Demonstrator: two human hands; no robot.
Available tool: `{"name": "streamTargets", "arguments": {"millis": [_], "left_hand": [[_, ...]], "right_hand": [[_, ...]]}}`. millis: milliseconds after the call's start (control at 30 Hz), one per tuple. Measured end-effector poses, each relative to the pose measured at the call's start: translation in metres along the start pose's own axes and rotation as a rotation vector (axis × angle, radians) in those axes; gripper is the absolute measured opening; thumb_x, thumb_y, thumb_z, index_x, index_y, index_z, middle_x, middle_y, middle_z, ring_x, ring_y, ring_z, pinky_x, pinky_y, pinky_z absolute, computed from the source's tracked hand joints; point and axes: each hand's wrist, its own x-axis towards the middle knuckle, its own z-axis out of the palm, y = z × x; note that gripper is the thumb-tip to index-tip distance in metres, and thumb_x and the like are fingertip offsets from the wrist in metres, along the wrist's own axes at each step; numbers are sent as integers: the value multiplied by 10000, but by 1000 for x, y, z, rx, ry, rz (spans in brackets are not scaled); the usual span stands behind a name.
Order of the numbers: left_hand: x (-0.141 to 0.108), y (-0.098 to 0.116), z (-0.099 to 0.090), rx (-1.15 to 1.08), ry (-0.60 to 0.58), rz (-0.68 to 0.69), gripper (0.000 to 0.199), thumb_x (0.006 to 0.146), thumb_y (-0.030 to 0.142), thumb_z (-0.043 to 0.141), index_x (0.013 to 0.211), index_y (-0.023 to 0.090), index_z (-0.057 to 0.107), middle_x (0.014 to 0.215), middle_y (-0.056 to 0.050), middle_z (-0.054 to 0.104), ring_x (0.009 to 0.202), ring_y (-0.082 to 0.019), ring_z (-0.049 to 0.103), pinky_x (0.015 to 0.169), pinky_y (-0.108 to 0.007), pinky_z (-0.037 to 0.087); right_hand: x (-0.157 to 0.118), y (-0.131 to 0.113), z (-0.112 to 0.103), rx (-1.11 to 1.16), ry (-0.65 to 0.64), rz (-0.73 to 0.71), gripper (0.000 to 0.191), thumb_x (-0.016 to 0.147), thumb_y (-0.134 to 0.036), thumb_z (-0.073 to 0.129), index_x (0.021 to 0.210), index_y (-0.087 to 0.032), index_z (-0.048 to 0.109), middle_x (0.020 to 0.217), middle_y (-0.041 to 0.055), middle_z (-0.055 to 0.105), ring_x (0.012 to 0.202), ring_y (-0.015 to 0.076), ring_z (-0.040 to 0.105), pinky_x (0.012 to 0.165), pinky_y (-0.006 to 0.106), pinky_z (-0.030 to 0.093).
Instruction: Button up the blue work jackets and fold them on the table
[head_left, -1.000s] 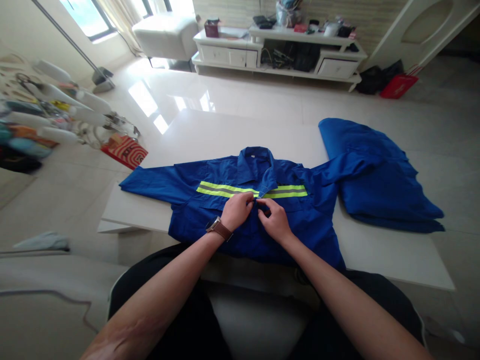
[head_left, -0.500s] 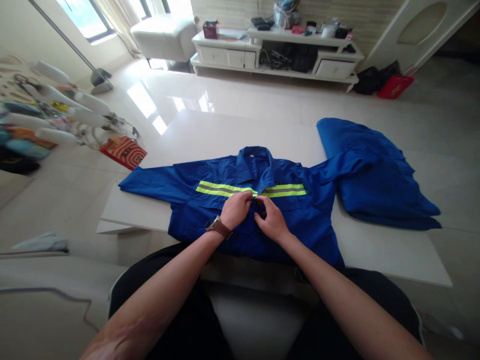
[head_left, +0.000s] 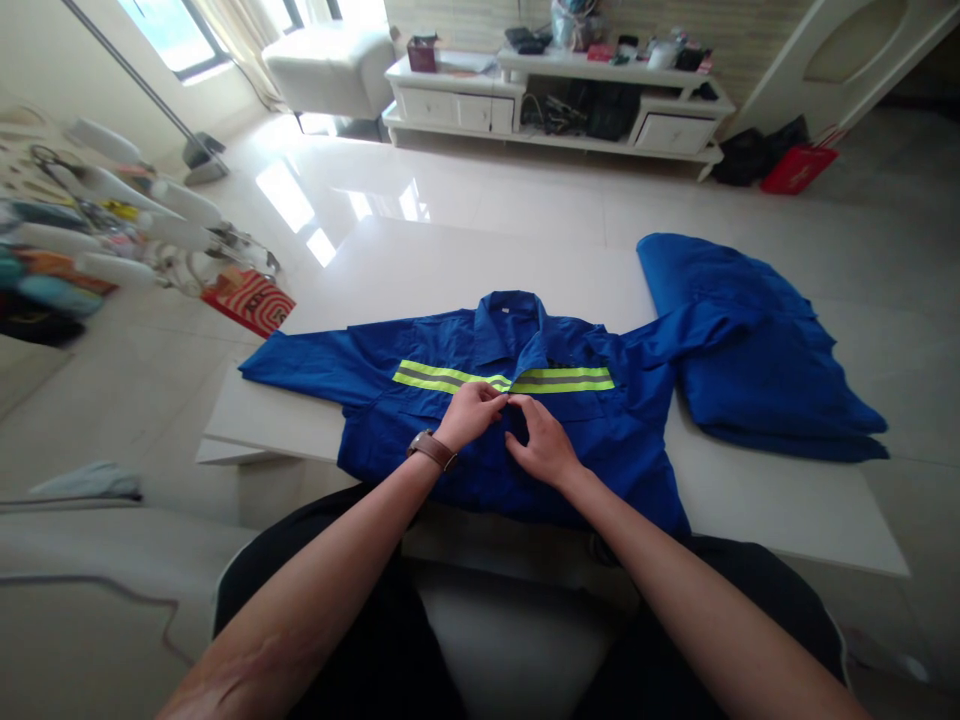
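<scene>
A blue jacket (head_left: 442,345) with a collar and a yellow-grey reflective stripe lies front side up on a white table (head_left: 787,510). My left hand (head_left: 474,412), with a brown-strapped watch on its wrist, pinches the jacket's front edge at the middle, just below the stripe. Close beside it, my right hand (head_left: 541,438) has its index fingertip at the same edge, its thumb held lower over the cloth. The fingertips of both hands nearly meet. Any button or fastener between them is too small to tell.
Folded blue cloth (head_left: 757,350) lies at the table's right, touching the jacket's sleeve. A red striped bag (head_left: 251,300) and a rack with white arms (head_left: 180,230) stand to the left. Beyond the floor is a white cabinet (head_left: 450,105); a red bag (head_left: 799,170) sits beside it.
The fingers of both hands have shifted slightly at the jacket's front edge, and the stripe's two halves now sit closer together. The view has moved a little.
</scene>
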Motion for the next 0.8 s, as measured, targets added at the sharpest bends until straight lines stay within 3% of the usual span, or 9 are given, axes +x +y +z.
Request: {"name": "streamTargets", "arguments": {"millis": [333, 800], "left_hand": [[9, -10, 10, -165, 104, -59, 58, 804, 160, 684, 767, 130, 717, 653, -31, 712, 616, -144, 665, 623, -246, 527], [14, -15, 14, -208, 162, 25, 158, 763, 275, 792, 761, 153, 692, 696, -29, 711, 659, -144, 651, 658, -256, 497]], "right_hand": [[1, 4, 2, -10, -19, -7, 471, 852, -176, 601, 1314, -236, 529, 1357, 105, 613, 1266, 271, 569, 1094, 450, 493], [-1, -3, 0, -35, -31, -42, 453, 852, -148, 593, 1298, -218, 562, 1414, 117, 588, 1324, 272, 521, 1137, 474, 464]]}}
